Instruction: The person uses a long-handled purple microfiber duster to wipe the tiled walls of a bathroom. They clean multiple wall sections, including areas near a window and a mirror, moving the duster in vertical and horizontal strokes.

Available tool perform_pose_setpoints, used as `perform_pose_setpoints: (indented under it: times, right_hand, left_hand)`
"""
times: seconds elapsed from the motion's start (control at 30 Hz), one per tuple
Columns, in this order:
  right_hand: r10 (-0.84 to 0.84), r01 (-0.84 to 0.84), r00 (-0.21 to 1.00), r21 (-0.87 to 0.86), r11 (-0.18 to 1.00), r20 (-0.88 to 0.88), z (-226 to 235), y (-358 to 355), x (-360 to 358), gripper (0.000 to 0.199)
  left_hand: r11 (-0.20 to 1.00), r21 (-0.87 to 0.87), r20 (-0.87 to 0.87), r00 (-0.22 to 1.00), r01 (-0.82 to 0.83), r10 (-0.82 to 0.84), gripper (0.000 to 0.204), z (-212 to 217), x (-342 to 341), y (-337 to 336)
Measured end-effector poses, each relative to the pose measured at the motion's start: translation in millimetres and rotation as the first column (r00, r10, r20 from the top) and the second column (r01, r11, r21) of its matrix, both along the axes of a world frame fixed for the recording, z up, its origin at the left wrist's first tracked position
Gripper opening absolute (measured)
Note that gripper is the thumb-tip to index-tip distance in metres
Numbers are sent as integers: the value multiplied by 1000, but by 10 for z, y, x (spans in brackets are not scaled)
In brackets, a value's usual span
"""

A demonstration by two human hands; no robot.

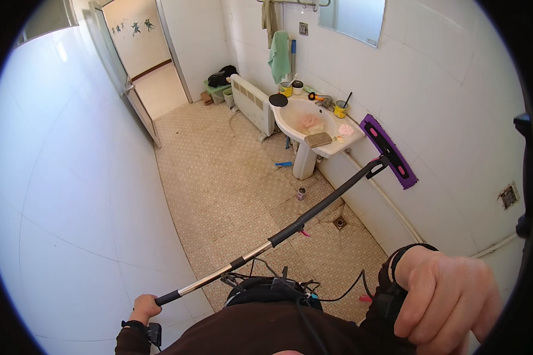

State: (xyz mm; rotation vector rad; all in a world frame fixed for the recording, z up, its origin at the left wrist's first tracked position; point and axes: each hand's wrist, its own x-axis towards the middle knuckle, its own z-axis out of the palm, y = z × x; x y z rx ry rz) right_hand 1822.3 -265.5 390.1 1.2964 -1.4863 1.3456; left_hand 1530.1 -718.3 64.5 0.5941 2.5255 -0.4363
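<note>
My left hand (146, 307) is closed round the dark grip at the lower end of a flat mop's handle (314, 212). The handle, part black and part bare metal, slants up to the right across the room. At its far end the mop head with a purple pad (391, 152) lies along the white tiled wall, just right of the washbasin; I cannot tell how firmly it touches. My right hand (447, 296) is raised close at the lower right, away from the mop. Its fingers are curled in, and the palm side is hidden.
The washbasin (290, 118) holds pinkish cloth, with a brown block and yellow cans on its rim. Beyond it stand a white radiator (251, 103) and a green bin (217, 94). A small can (301, 193) and a drain (339, 222) are on the floor. A door (121, 77) stands open at far left.
</note>
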Motion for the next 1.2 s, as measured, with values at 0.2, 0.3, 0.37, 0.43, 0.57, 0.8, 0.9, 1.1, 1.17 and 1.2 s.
perform_pose_setpoints:
  times: [0.2, 0.3, 0.37, 0.43, 0.57, 0.8, 0.9, 1.1, 1.17, 1.2]
  right_hand:
    - [-30, 35, 993, -37, 999, 118, 2, -71, 57, 38]
    - [-67, 65, 990, 24, 998, 126, 66, -129, 46, 37]
    - [-61, 60, 987, 13, 998, 147, 112, -149, 8, 36]
    - [24, -35, 983, 61, 997, 182, 143, -121, -45, 36]
    - [104, -110, 981, 26, 994, 163, 92, -103, -137, 36]
    - [23, -14, 990, -63, 998, 140, -55, -179, -69, 36]
    - [62, -57, 994, -55, 997, 92, -100, -162, -111, 34]
    - [48, -27, 986, -130, 991, 158, -76, -186, -100, 33]
    - [10, 8, 977, -81, 997, 214, -52, -173, -59, 33]
    - [1, 14, 977, -70, 997, 213, -53, -167, -49, 33]
  left_hand:
    - [1000, 29, 9, 1000, 5, -5, 25, -20, 21, -14]
    - [1000, 13, 2, 1000, 18, -18, 24, -1, 18, -1]
    - [999, 31, -12, 1000, 28, -28, 24, 4, 22, 9]
    - [999, 45, -9, 1000, 10, -10, 23, 0, 27, 14]
    - [999, 40, -20, 1000, 18, -18, 23, -15, 34, 18]
    - [1000, 9, -22, 1000, 20, -20, 23, -40, 21, 18]
    - [999, 37, -30, 999, 12, -11, 23, -69, 20, 3]
    - [998, 67, -38, 999, 18, -16, 22, -97, 37, -24]
    - [998, 63, -45, 999, 20, -17, 21, -82, 41, -17]
    - [998, 56, -41, 999, 21, -18, 21, -69, 38, -11]
